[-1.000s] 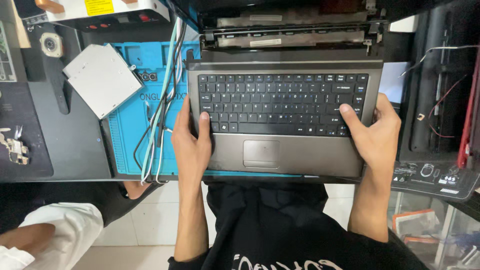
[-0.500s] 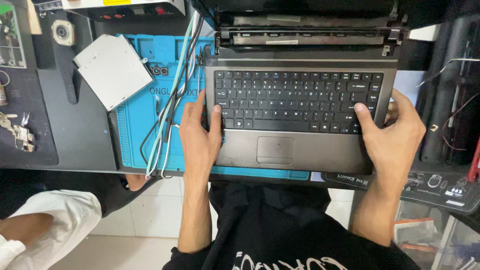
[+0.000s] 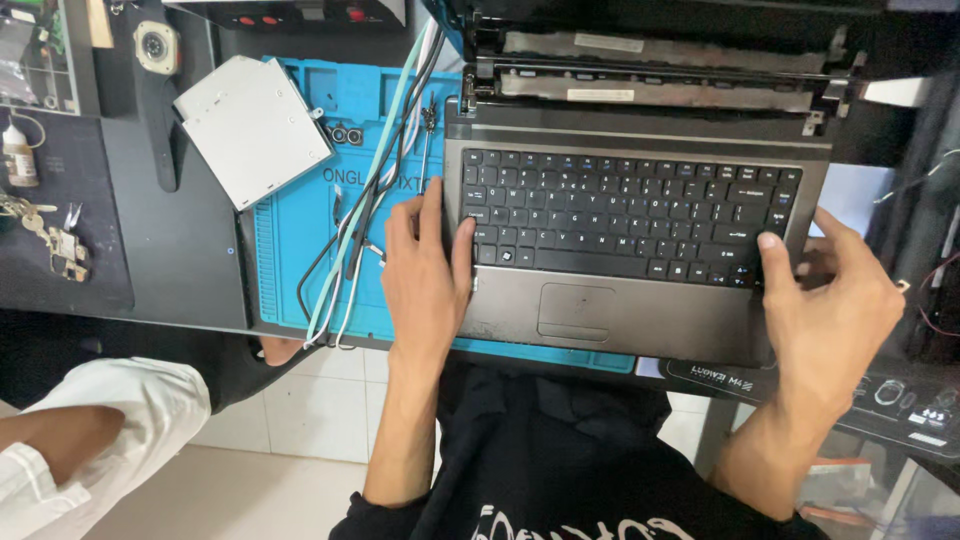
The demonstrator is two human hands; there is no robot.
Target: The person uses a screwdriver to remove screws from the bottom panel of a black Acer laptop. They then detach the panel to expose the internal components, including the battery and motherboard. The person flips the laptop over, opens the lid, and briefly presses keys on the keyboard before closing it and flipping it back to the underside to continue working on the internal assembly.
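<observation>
A grey laptop base with a black keyboard lies on a blue work mat. Its hinge area at the back is stripped open. My left hand grips the laptop's left edge, thumb resting on the keyboard's lower left corner. My right hand holds the right edge, thumb on the lower right keys, fingers spread loosely beside the case.
A silver optical drive lies tilted on the mat's far left. A bundle of cables runs down the mat beside my left hand. Small parts and keys sit at far left. Another person's white-sleeved arm is at bottom left.
The view has shifted, so the laptop sits further right and lower. My right hand's fingers have loosened and spread at the laptop's right edge. My left hand still holds the left edge.
</observation>
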